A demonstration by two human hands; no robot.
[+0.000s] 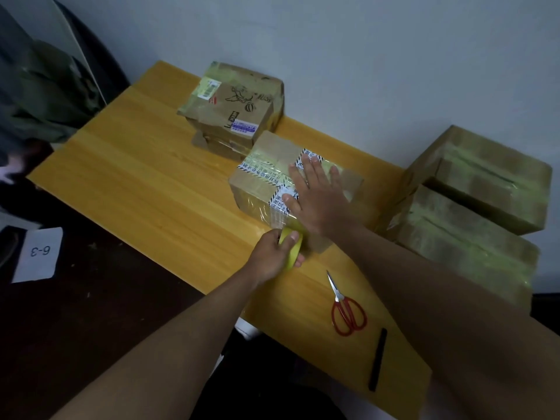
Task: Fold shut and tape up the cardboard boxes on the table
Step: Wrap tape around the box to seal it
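Box being taped: a brown cardboard box (291, 189) in the middle of the yellow wooden table (145, 183); flaps folded shut; top crossed by glossy clear tape and by a strip printed with black-and-white hatching and characters; a white label sits near its top edge on the near side.

Right hand (315, 192): laid flat on the box top, palm down, fingers spread and straight; it grips nothing, only presses on the taped seam.

Left hand (277, 253): at the near face of the box, curled around a yellow tape roll (292, 245); thumb over the roll's rim, fingers underneath; a sheet of clear tape runs from the roll up the near face toward the top edge.

Roll and box: the roll sits just beside the box's near lower edge, below the right hand's thumb.

Other boxes: a taped box with a cartoon print (233, 101) at the far side of the table; two more taped boxes (472, 207) on the right, touching each other.

Tools: red-handled scissors (345, 310) lying near on the table, blades pointing far; a black pen (377, 359) nearer still.

Left of table: a paper tag marked 6-3 (38, 254).
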